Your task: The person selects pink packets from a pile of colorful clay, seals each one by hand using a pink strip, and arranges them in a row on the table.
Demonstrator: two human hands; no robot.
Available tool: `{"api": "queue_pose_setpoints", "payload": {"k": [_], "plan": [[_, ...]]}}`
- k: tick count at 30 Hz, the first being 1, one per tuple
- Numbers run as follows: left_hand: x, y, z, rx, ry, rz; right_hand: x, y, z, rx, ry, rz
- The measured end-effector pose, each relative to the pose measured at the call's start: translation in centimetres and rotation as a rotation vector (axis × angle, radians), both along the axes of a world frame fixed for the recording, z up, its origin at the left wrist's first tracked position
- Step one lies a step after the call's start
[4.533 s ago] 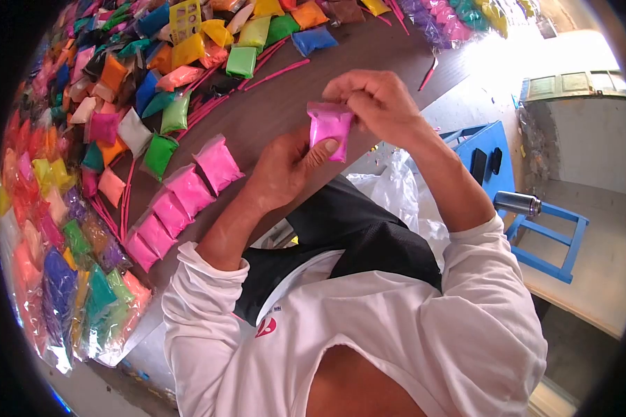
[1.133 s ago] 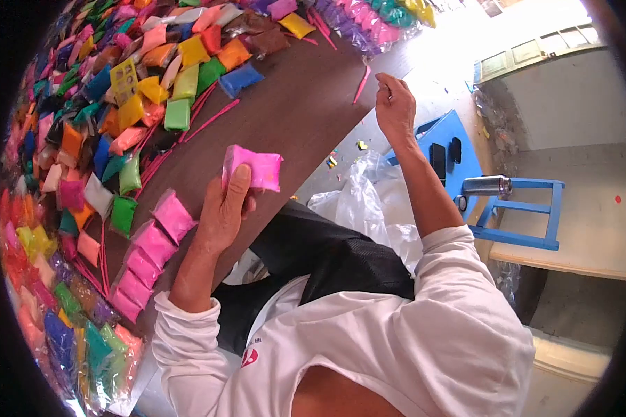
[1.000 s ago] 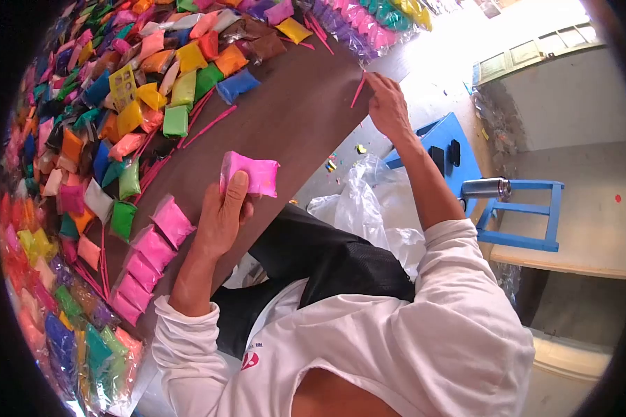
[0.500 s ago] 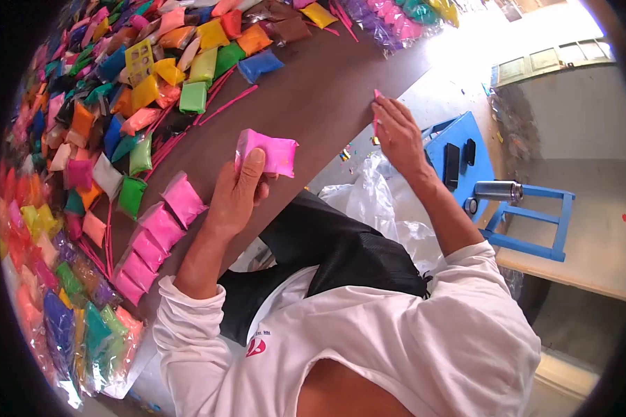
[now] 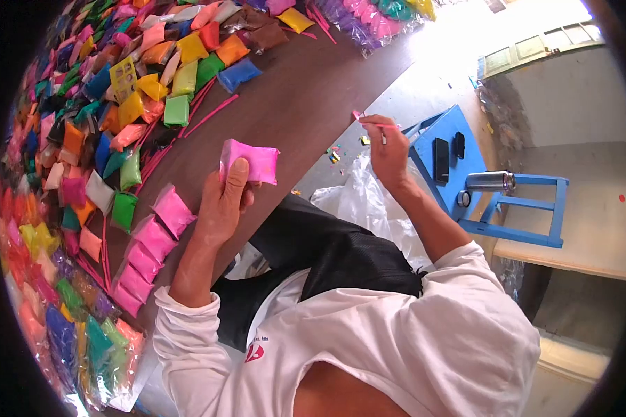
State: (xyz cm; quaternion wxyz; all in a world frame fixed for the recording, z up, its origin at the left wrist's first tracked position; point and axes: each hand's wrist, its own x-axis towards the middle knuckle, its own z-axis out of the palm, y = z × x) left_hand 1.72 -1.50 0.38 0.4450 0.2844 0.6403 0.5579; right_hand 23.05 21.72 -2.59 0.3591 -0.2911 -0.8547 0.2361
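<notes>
My left hand (image 5: 226, 198) grips a pink packet (image 5: 254, 162) above the brown table, thumb on top of its lower left part. Over the table's right edge, my right hand (image 5: 388, 149) pinches a thin pink strip (image 5: 382, 126) that sticks out past the fingers on both sides. Small pink bits (image 5: 357, 115) show at the strip's left end. Left of my left hand, several pink packets (image 5: 147, 243) lie in a slanting row on the table, partly overlapping. Long thin pink strips (image 5: 211, 115) rest beside the pile of coloured packets.
A large pile of coloured packets (image 5: 129, 108) covers the left of the brown table (image 5: 292, 90). Bagged packets (image 5: 375, 17) lie at the far edge. Right of the table stand a blue stool (image 5: 438, 132) with dark objects and a metal flask (image 5: 490, 181). Clear plastic (image 5: 362, 198) hangs below.
The view has shifted slightly. My right hand has turned, and the pink strip in it now points sideways instead of upright. My left hand still holds the pink packet.
</notes>
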Motion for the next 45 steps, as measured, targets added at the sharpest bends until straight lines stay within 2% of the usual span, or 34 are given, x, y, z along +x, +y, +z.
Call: {"api": "queue_pose_setpoints", "payload": {"k": [1, 2, 4, 7, 14, 16, 18, 20, 25, 28, 29, 32, 36, 41, 45], "plan": [[0.0, 0.1, 0.0, 0.000, -0.004, 0.011, 0.3, 0.1, 0.1, -0.269, 0.175, -0.061], [0.1, 0.1, -0.1, -0.003, -0.010, 0.021, 0.5, 0.8, 0.4, -0.422, 0.325, -0.050], [0.2, 0.0, -0.3, -0.009, 0.000, 0.017, 1.5, 2.3, 0.9, -0.594, 0.324, -0.122], [0.0, 0.1, -0.5, -0.002, 0.038, -0.006, 3.0, 4.9, 0.3, -0.702, 0.137, -0.060], [-0.1, 0.0, -0.3, -0.005, 0.060, -0.015, 1.8, 9.1, -0.9, -0.840, 0.264, 0.164], [0.0, -0.1, -0.3, -0.011, 0.062, -0.009, 1.1, 9.8, -0.3, -0.851, 0.356, 0.170], [0.1, 0.0, -0.2, 0.004, 0.073, 0.010, 1.5, 10.5, 2.0, -0.834, 0.584, 0.152], [0.3, 0.0, -0.3, -0.018, 0.053, 0.015, 1.9, 9.8, 5.8, -0.882, 0.603, 0.192], [0.2, 0.1, -0.3, -0.012, 0.041, 0.025, 3.2, 10.8, 5.9, -1.006, 0.738, 0.436], [0.1, -0.1, -0.5, -0.009, 0.047, 0.016, 2.7, 10.0, 4.7, -1.113, 0.787, 0.310], [0.1, -0.1, -0.4, -0.005, 0.068, 0.018, 2.9, 10.3, 4.0, -1.149, 0.777, 0.376], [0.4, -0.1, -0.4, -0.009, 0.111, 0.033, 2.7, 10.5, 2.4, -1.164, 0.789, 0.285], [0.8, -0.6, -0.6, -0.051, 0.192, 0.024, 1.5, 9.5, 2.2, -1.050, 0.791, 0.121], [1.0, -0.5, -0.1, -0.084, 0.130, 0.046, 2.0, 10.8, -0.8, -1.012, 0.667, 0.059], [0.9, -0.5, 0.3, -0.070, 0.115, 0.017, 2.8, 10.3, -4.0, -1.174, 0.788, 0.063]]}}
